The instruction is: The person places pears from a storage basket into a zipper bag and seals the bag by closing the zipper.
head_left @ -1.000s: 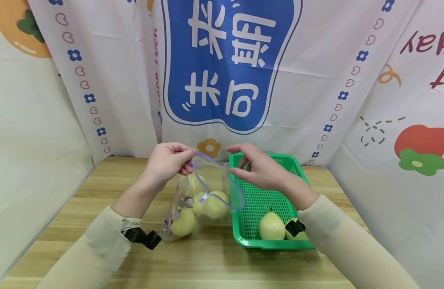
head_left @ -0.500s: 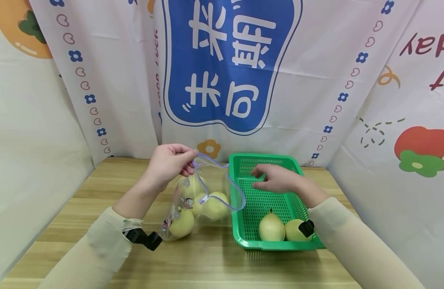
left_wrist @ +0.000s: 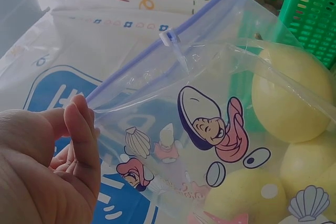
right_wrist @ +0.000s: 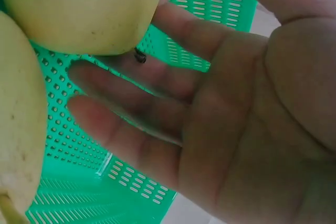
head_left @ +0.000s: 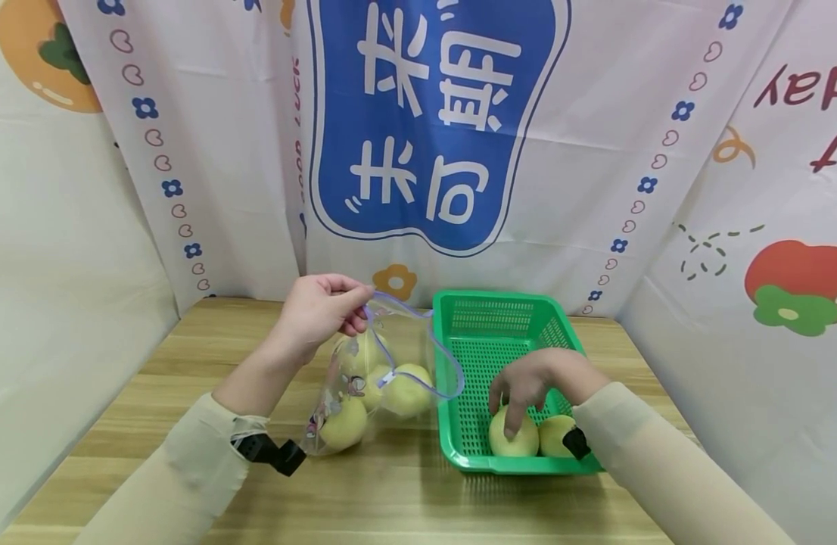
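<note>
A: Your left grip (head_left: pixel 325 309) pinches the clear bag (head_left: pixel 356 386) by its edge, mid-frame.
B: Your right grip (head_left: pixel 539 381) spreads wide over a pear (head_left: pixel 525 442) in the green basket (head_left: pixel 474 363), lower right.

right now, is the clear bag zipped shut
No, the bag gapes open at its purple rim, which the left hand pinches.

Bag (head_left: pixel 356 384) on table (head_left: pixel 364 499), pears (head_left: pixel 406 390) inside, basket (head_left: pixel 480 363) at right — two pears (head_left: pixel 522 445) in its near end; cloth (head_left: pixel 255 189) behind

cream sleeves (head_left: pixel 166 473), wrinkled left cuff (head_left: pixel 214 435), small black wrist cameras (head_left: pixel 289 457), bare fingers (left_wrist: pixel 83 137)
</note>
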{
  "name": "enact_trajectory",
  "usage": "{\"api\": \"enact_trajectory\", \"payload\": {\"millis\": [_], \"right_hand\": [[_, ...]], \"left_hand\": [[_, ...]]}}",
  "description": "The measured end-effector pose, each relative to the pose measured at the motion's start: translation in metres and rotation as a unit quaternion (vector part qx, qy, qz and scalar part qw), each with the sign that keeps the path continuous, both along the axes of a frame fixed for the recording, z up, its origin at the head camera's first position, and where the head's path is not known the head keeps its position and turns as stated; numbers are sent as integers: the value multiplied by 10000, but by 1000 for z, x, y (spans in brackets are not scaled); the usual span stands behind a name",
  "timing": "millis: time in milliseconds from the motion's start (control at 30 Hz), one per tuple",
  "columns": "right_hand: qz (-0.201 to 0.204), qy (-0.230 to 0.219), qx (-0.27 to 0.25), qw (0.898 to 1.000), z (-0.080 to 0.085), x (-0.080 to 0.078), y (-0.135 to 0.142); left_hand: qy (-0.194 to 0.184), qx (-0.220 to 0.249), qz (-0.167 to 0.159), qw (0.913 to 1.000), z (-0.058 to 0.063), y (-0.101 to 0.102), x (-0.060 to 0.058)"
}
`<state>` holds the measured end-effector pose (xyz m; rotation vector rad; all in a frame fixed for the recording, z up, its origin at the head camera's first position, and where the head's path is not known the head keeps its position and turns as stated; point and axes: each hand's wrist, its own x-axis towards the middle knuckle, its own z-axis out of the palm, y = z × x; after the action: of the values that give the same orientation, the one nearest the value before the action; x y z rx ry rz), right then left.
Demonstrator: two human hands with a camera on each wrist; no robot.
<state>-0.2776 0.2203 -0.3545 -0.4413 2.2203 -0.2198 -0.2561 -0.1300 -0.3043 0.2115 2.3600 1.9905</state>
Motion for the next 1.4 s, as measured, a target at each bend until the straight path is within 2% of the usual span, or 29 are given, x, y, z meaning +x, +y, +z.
{"api": "enact_trajectory", "payload": {"millis": [100,533,633,800,867,967,1033,1100,1233,1300,1400], "right_hand": [[-66,-119,-1,9999,0,0,0],[17,-93,207,9997,0,3,1],[140,159,352,9992,-2,4,1],[275,823,509,9949,-1,5,2],[200,1020,294,9941,1,4,4],[-15,1312,-310,9909,8,-1,7],[-42,1693,-826,9821,12,-5,9],[-98,2231,-1347,9654,16,-8,9],[-353,3281,-2334,9147,22,-9,4],[-567,3536,-2818,8901,26,-7,-1],[-784,3635,-3515,8592,33,-2,-11]], "left_hand": [[9,17,12,10000,0,0,0],[13,18,18,10000,0,1,0],[6,9,21,10000,-1,1,0],[10,29,6,10000,-1,1,-1],[14,39,4,10000,-2,1,-1],[9,35,0,10000,-2,1,-1],[9,24,3,10000,-2,1,-1],[5,11,12,10000,-1,1,-1],[-9,-20,28,10000,-1,1,-1],[-20,-27,32,10000,-1,2,0],[-33,-25,38,10000,-1,2,0]]}}
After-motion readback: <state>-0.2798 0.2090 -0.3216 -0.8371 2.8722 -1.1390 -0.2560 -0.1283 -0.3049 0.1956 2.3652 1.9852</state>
